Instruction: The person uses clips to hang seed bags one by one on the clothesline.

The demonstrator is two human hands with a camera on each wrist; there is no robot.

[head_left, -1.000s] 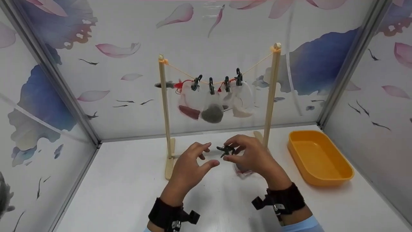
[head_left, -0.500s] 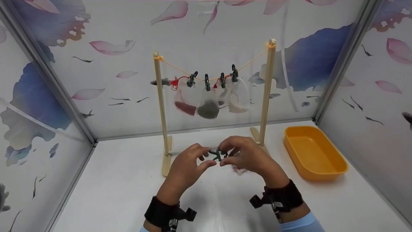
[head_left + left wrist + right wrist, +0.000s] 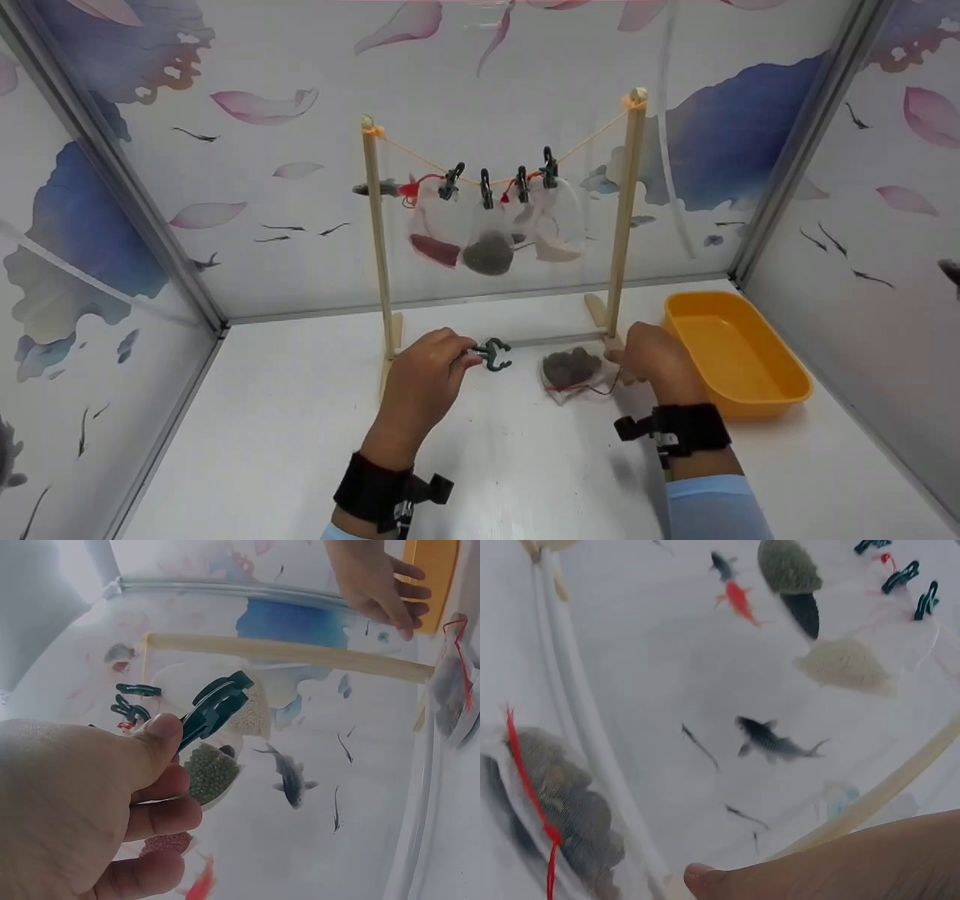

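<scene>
My left hand point(image 3: 427, 379) pinches a dark green clip point(image 3: 493, 355) between thumb and fingers, its curved jaws pointing right. In the left wrist view the clip point(image 3: 217, 709) stands out from the fingertips. At right, my right hand point(image 3: 660, 360) hovers by a mesh bag point(image 3: 571, 367) lying on the table, close to the end of its red drawstring point(image 3: 600, 390). The left wrist view shows the fingers of that right hand point(image 3: 375, 585) loosely extended, with nothing between them. Dark, lumpy contents show through the bag point(image 3: 577, 802) in the right wrist view.
Behind the hands stands a wooden frame point(image 3: 626, 217) with an orange cord point(image 3: 592, 140). Dark clips hold mesh bags on it, with reddish point(image 3: 435, 250), green point(image 3: 489, 255) and whitish point(image 3: 556, 244) contents. A yellow tray point(image 3: 739, 360) is at right.
The clip has passed from my right hand to my left. My right hand has moved right, beside the bag on the table, which now shows more fully.
</scene>
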